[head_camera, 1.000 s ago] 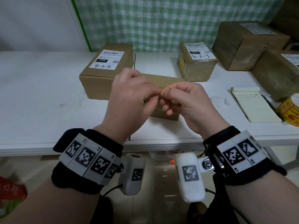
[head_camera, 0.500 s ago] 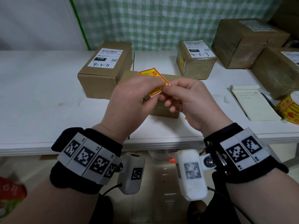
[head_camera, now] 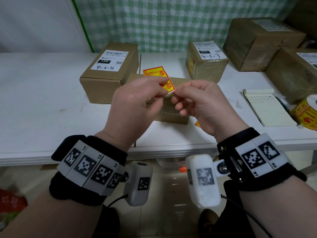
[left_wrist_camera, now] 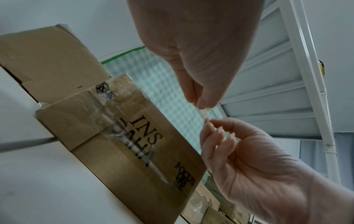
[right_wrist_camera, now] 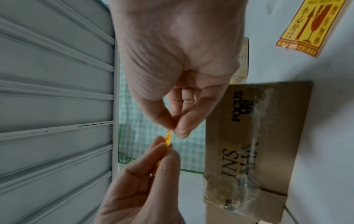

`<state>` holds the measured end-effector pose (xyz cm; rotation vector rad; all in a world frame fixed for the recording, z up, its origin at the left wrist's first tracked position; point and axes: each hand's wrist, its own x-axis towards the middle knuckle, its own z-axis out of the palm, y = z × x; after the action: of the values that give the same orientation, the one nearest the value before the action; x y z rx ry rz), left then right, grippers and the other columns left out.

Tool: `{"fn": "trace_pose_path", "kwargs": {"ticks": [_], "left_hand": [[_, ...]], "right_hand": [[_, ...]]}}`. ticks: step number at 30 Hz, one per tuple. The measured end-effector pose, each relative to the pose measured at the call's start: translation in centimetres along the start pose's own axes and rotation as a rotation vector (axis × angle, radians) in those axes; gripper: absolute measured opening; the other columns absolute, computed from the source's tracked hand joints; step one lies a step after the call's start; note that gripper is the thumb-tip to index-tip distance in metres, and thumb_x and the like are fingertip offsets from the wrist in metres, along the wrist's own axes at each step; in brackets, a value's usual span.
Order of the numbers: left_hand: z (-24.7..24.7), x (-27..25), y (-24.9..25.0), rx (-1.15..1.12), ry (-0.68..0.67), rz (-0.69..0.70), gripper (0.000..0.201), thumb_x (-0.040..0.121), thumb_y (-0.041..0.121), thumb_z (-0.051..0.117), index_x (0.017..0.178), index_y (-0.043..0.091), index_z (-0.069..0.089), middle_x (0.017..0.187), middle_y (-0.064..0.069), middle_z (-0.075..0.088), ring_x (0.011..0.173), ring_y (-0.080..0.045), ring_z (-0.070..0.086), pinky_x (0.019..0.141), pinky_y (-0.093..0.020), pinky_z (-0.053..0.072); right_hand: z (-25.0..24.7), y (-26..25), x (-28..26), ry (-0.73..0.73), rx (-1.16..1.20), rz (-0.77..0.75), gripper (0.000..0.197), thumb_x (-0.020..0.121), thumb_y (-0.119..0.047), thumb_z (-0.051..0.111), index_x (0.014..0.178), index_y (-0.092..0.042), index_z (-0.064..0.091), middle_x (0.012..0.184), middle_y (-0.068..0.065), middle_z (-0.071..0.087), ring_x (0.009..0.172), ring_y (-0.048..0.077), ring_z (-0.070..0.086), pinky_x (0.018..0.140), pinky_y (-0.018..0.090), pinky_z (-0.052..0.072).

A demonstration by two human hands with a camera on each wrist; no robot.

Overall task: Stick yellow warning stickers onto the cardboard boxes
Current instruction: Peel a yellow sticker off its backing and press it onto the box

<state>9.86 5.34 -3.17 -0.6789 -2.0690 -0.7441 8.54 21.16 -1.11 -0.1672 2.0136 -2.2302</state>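
Note:
A yellow and red warning sticker is held in the air over a small cardboard box printed with black letters. My left hand pinches the sticker's lower edge between thumb and fingers. My right hand pinches its lower right corner, where a pale layer shows. In the right wrist view the sticker appears edge-on between the right hand and the left hand, beside the taped box. The left wrist view shows the left hand and the right hand almost touching.
Around it on the white table are a labelled box at the left, another behind right, and two big boxes at the far right. A notepad, a sticker roll and a loose sticker lie on the right.
The sticker has turned from edge-on to face up and now stands out above the left hand. Both hands have drawn slightly apart, still pinching it.

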Motion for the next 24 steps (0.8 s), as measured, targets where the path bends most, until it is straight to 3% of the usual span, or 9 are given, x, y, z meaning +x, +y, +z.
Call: {"fn": "trace_pose_path", "kwargs": {"ticks": [10, 13, 16, 19, 21, 24], "left_hand": [[0.0, 0.0, 0.4, -0.015, -0.011, -0.040, 0.006, 0.076, 0.001, 0.067, 0.077, 0.004, 0.071, 0.096, -0.005, 0.073, 0.091, -0.015, 0.066, 0.082, -0.028, 0.052], [-0.2, 0.2, 0.8, -0.064, -0.021, -0.106, 0.008, 0.079, 0.005, 0.065, 0.083, 0.006, 0.072, 0.091, -0.003, 0.073, 0.087, -0.013, 0.066, 0.080, -0.024, 0.051], [-0.4, 0.5, 1.1, -0.071, -0.031, -0.160, 0.010, 0.082, 0.010, 0.064, 0.085, 0.009, 0.074, 0.085, -0.001, 0.073, 0.080, -0.010, 0.062, 0.075, -0.020, 0.049], [-0.4, 0.6, 1.0, -0.057, -0.032, -0.197, 0.014, 0.083, 0.020, 0.063, 0.084, 0.012, 0.075, 0.079, -0.002, 0.072, 0.086, -0.017, 0.060, 0.079, -0.030, 0.048], [-0.5, 0.5, 0.9, -0.056, -0.025, -0.241, 0.017, 0.082, 0.027, 0.063, 0.085, 0.015, 0.075, 0.073, 0.000, 0.068, 0.092, -0.019, 0.052, 0.082, -0.027, 0.043], [-0.7, 0.5, 0.8, -0.066, -0.053, -0.267, 0.021, 0.079, 0.033, 0.063, 0.086, 0.018, 0.076, 0.069, 0.009, 0.059, 0.092, -0.014, 0.046, 0.077, -0.021, 0.039]], "right_hand": [[0.0, 0.2, 0.2, 0.022, 0.025, -0.027, 0.019, 0.085, 0.002, 0.055, 0.071, -0.008, 0.060, 0.054, 0.003, 0.060, 0.042, 0.009, 0.051, 0.039, 0.016, 0.039], [0.0, 0.2, 0.1, 0.016, 0.022, -0.064, 0.019, 0.085, 0.003, 0.056, 0.070, -0.008, 0.061, 0.054, 0.003, 0.059, 0.043, 0.009, 0.051, 0.040, 0.017, 0.040], [0.2, 0.3, 0.1, 0.017, -0.011, -0.114, 0.021, 0.083, 0.005, 0.057, 0.068, -0.009, 0.061, 0.054, 0.003, 0.059, 0.044, 0.010, 0.051, 0.041, 0.018, 0.041], [0.3, 0.5, 0.1, 0.021, -0.075, -0.194, 0.021, 0.082, 0.005, 0.059, 0.067, -0.009, 0.062, 0.052, 0.001, 0.058, 0.044, 0.010, 0.052, 0.042, 0.019, 0.042], [0.4, 0.7, 0.0, 0.020, -0.124, -0.255, 0.017, 0.080, 0.002, 0.062, 0.067, -0.009, 0.062, 0.055, 0.004, 0.057, 0.044, 0.009, 0.053, 0.042, 0.019, 0.043], [0.6, 0.8, -0.1, 0.019, -0.227, -0.341, 0.010, 0.075, -0.009, 0.063, 0.067, -0.015, 0.064, 0.056, 0.002, 0.058, 0.045, 0.007, 0.055, 0.043, 0.019, 0.045]]}}
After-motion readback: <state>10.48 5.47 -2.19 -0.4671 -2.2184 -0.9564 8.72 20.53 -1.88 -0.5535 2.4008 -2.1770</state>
